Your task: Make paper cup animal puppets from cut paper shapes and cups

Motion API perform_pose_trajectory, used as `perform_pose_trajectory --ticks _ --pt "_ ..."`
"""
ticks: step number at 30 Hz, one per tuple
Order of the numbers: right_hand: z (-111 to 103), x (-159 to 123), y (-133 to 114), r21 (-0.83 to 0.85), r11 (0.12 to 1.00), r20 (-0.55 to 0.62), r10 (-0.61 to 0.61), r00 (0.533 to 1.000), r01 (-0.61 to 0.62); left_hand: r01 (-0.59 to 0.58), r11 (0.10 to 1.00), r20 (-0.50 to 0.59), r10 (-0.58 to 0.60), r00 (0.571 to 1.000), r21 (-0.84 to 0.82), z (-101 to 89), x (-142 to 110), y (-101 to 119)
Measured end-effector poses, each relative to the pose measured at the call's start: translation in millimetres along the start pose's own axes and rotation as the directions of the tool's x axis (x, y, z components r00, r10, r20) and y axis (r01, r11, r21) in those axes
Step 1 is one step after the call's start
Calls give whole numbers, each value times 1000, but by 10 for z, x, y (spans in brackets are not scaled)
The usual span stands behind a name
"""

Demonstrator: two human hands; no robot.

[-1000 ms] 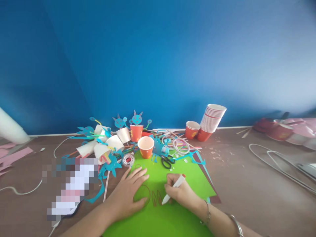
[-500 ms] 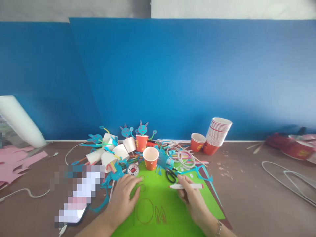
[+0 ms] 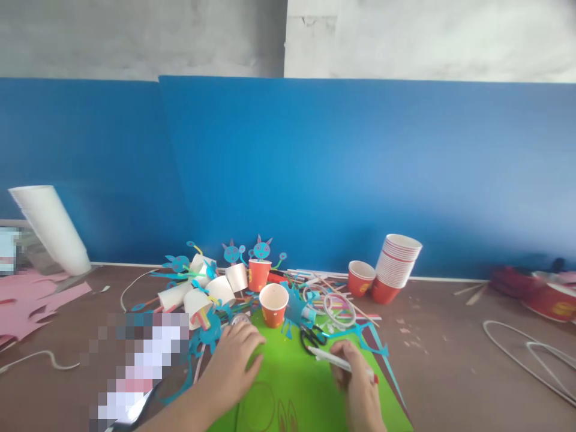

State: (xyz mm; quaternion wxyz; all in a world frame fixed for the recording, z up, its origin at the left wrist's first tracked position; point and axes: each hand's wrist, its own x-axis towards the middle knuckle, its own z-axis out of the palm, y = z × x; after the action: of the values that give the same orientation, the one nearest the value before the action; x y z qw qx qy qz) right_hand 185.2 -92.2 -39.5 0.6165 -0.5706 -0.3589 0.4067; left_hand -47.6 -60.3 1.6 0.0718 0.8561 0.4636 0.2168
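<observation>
My left hand (image 3: 231, 366) lies flat with spread fingers on the upper left part of a green paper sheet (image 3: 297, 372), close to a tape roll. My right hand (image 3: 355, 381) is closed around a white marker with a red end (image 3: 339, 362), which lies nearly level above the sheet, its tip pointing left toward black scissors (image 3: 310, 337). On the sheet below the hands there are drawn outlines: a brown circle (image 3: 258, 405) and two small ear shapes (image 3: 288, 415).
Behind the sheet stand an orange paper cup (image 3: 273, 304), several white cups with blue paper figures (image 3: 211, 288), straws and tape rings (image 3: 339, 302). A stack of red cups (image 3: 396, 259) stands right. Pink paper (image 3: 27, 297) and a white cup stack (image 3: 51, 231) lie left; white wire (image 3: 526, 354) right.
The camera has tilted up. My right hand lifted the marker off the drawing and moved it up toward the scissors, now held nearly level. My left hand slid up the sheet.
</observation>
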Motion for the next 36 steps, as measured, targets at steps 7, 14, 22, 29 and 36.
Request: perform_pose_trajectory --ticks 7,14,22,29,36 --pt "-5 -27 -349 -156 978 -108 -153 982 136 -52 992 159 70 985 -115 251 88 209" --pt "-14 1 -269 -113 988 -27 -105 994 101 32 965 63 -16 998 -260 159 72 23" --pt "78 -1 -353 -81 990 232 135 963 -120 203 883 303 -73 950 -423 125 142 -269" --pt "520 -25 -313 -120 928 461 368 807 -354 215 851 239 -110 965 -478 114 145 -205" --pt "666 89 -106 -67 914 424 389 818 -400 -28 995 121 39 992 -93 65 -226 -152"
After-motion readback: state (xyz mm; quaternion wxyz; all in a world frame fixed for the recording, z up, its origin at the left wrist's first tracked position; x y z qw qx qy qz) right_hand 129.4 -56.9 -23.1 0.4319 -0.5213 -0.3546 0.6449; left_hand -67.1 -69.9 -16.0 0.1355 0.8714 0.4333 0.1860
